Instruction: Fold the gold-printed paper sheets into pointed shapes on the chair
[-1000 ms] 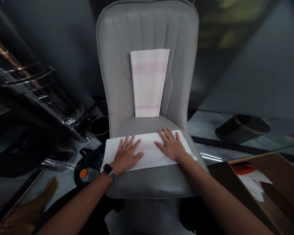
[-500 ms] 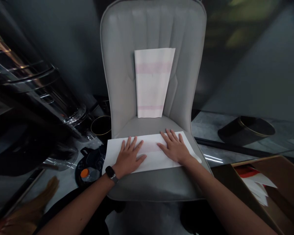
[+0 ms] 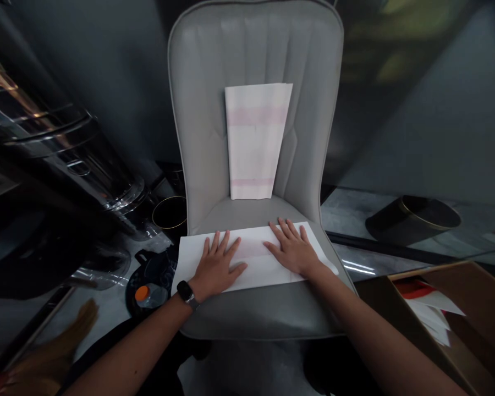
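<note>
A white folded sheet (image 3: 247,261) with a faint pink band lies across the seat of a grey upholstered chair (image 3: 259,313). My left hand (image 3: 218,267) rests flat on the sheet with its fingers spread, and a black smartwatch (image 3: 185,291) sits on that wrist. My right hand (image 3: 292,250) lies spread on the sheet's right half. A second white folded sheet (image 3: 254,140) with pink bands stands against the chair's backrest, out of reach of both hands' fingertips.
A cardboard box (image 3: 433,280) holding papers sits at lower right. A black gold-rimmed container (image 3: 412,220) lies beyond it. Left of the chair stand a bottle with an orange cap (image 3: 148,296), a gold-rimmed black cup (image 3: 169,212) and glassware (image 3: 61,137).
Both hands stay flat on the sheet. The whole view has shifted slightly compared with a second ago.
</note>
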The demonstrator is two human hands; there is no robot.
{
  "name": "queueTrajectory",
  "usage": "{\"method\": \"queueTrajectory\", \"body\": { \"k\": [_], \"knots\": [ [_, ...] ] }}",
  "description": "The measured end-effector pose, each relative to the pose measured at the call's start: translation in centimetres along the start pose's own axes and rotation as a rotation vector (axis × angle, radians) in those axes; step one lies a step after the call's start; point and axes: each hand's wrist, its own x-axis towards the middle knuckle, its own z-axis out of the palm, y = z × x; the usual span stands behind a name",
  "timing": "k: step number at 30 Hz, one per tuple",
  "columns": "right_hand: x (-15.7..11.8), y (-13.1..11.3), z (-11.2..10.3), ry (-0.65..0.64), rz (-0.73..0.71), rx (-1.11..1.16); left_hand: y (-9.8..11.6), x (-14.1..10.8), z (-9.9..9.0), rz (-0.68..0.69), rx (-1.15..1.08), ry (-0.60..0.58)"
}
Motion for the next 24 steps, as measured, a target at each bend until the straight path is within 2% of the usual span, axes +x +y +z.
{"method": "queueTrajectory", "body": {
  "k": [24],
  "knots": [
    [0.1, 0.28, 0.44, 0.043, -0.01, -0.019, -0.02, 0.11, 0.22, 0.008, -0.019, 0.018]
  ]
}}
